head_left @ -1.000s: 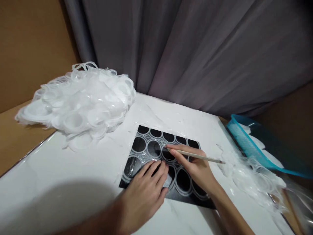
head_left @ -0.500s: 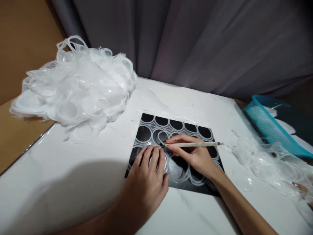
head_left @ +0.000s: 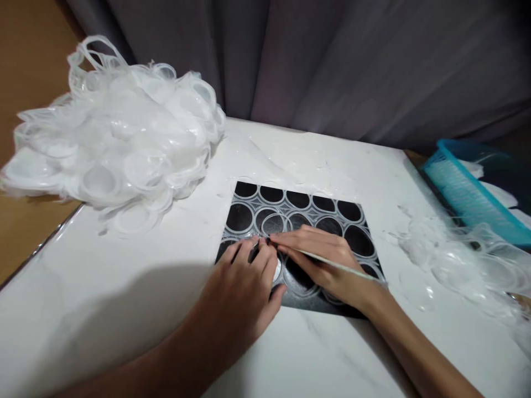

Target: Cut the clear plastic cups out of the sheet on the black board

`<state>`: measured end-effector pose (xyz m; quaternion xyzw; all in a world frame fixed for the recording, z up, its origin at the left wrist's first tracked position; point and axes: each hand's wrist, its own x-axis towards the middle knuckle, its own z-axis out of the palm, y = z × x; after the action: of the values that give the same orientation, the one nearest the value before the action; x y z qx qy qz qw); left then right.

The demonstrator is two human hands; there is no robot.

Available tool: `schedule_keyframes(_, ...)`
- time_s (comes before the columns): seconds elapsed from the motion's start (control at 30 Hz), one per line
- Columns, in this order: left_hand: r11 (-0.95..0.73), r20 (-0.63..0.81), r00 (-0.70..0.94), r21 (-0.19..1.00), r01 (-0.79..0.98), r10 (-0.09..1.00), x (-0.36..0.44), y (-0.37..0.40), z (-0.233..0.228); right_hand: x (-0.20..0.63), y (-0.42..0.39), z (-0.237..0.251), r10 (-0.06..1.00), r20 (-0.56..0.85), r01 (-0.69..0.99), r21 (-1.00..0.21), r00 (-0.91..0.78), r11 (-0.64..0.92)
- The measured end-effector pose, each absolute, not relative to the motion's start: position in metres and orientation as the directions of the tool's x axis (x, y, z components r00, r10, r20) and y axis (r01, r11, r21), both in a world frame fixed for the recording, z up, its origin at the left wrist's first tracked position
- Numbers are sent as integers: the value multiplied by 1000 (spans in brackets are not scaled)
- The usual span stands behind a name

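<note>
A black sheet (head_left: 298,304) printed with rows of pale circles lies on the white tabletop. My left hand (head_left: 251,284) rests flat on its lower left part, fingers extended and slightly apart. In my right hand (head_left: 327,262) is a thin, pale pen-like tool (head_left: 338,266), pinched between thumb and fingers. Its tip is down on the sheet close to my left fingertips; the exact kind of tool I cannot make out. A thin translucent ring (head_left: 276,214) lies across one of the circles just beyond both hands.
A big heap of translucent plastic rings and scraps (head_left: 124,138) sits at the back left. More clear scraps (head_left: 460,265) are spread on the right. A blue basket (head_left: 468,190) holding white pieces stands at the far right. A grey curtain (head_left: 290,66) hangs behind the white table (head_left: 145,287).
My right hand has turned, and the tool's rear end has swung down toward my wrist. Its tip stays near my left fingers. The camera view has shifted slightly.
</note>
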<state>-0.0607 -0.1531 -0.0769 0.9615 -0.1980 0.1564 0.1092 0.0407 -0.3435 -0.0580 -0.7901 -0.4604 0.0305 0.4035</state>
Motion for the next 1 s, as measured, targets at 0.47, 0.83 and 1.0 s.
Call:
schedule_keyframes(0.47, -796, 249, 875, 366, -482, -416, -35, -114, -64, 44, -346, -63, 603, 59, 314, -891, 796, -327)
schedule_keyframes(0.83, -778, 206, 866, 379, -500, -456, -32, -107, -64, 44, -344, -64, 585, 72, 306, -899, 808, -313)
schedule_keyframes(1.0, -776, 211, 865, 382, -501, -455, -32, -107, -64, 42, -344, -60, 612, 123, 385, -867, 781, -316)
